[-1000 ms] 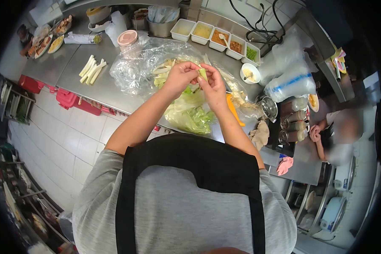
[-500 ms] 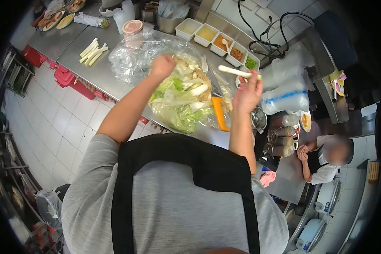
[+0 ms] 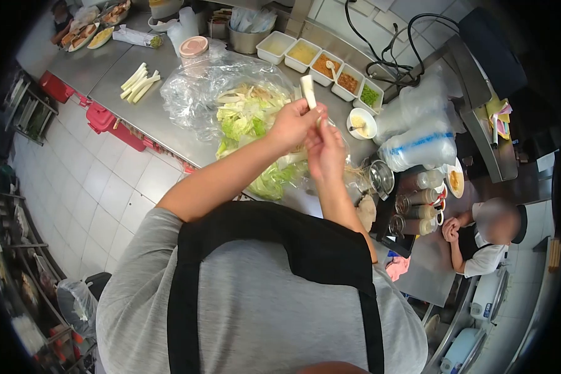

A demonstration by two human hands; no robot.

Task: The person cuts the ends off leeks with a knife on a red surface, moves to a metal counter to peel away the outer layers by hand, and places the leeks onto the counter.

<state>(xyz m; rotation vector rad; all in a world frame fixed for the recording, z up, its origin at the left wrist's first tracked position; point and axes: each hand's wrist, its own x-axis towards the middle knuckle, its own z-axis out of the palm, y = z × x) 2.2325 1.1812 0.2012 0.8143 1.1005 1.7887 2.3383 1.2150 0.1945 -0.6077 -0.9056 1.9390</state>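
A white scallion stalk [image 3: 308, 91] points up and away above the counter. My left hand [image 3: 291, 128] is closed around its lower part, fingers bent. Just below, my right hand [image 3: 328, 153] meets the left, its fingertips pinched at the stalk's lower end. Beneath both hands lies a clear plastic bag [image 3: 196, 90] with a heap of cut lettuce [image 3: 240, 121] and pale trimmings. More scallion stalks [image 3: 140, 84] lie together on the steel counter at the left. The orange-handled knife is hidden from view now.
White tubs of chopped ingredients [image 3: 301, 52] line the back of the steel counter [image 3: 106, 65]. A white bowl [image 3: 361, 123], stacked plastic bags [image 3: 417, 149] and jars [image 3: 417, 196] stand at the right. Beyond them a co-worker [image 3: 474, 240] has hands together. Red bins [image 3: 112, 128] stand below the left edge.
My left hand has moved right from above the lettuce and closed on the scallion stalk. My right hand has come left and nearer, and the stalk has turned from lying sideways to pointing away.
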